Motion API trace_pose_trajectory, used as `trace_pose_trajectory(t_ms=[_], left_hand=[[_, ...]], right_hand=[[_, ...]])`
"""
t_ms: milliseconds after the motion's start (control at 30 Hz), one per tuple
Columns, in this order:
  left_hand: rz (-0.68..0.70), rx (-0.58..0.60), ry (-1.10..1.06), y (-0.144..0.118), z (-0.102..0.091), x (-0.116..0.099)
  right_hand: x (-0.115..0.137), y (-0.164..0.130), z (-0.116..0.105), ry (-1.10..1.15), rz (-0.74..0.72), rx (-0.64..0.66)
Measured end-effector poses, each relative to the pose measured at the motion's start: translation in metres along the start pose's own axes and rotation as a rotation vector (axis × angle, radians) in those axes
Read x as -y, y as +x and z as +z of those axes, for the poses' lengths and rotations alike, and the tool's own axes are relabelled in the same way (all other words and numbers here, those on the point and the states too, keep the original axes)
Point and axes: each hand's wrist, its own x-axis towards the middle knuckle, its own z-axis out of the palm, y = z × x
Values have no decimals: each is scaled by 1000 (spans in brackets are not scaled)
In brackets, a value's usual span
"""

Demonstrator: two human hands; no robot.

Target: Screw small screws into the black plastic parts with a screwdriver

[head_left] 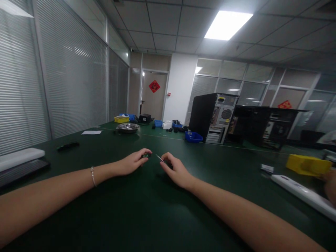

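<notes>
My left hand (132,162) rests on the dark green table (147,210) with its fingers closed around a small dark object (146,155) that is mostly hidden. My right hand (176,169) lies a short way to its right and pinches a thin metal tool (159,158) whose tip points toward the left hand. A bracelet (92,176) sits on my left wrist.
Computer towers (214,117) stand at the back right with a blue bin (193,137) in front. A metal bowl (128,127), yellow bin (121,119) and paper (91,132) lie far left. A yellow bin (306,164), white strip (301,193) and another person's hand (331,185) are at the right.
</notes>
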Motion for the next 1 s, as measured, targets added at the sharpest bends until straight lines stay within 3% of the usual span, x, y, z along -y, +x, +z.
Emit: trace_pose_trajectory(t_ms=[100,267,433,1000], left_hand=[[102,57,90,-6,13,-14],[228,-94,272,-5,12,-13],[215,-146,271,-6,10,-13],[228,-144,237,-7,11,-16]], right_hand=[[3,0,1,-9,-40,30],[4,2,3,-22,-109,46],[2,2,3,-87,-114,12],[0,0,2,-197,-130,-5]])
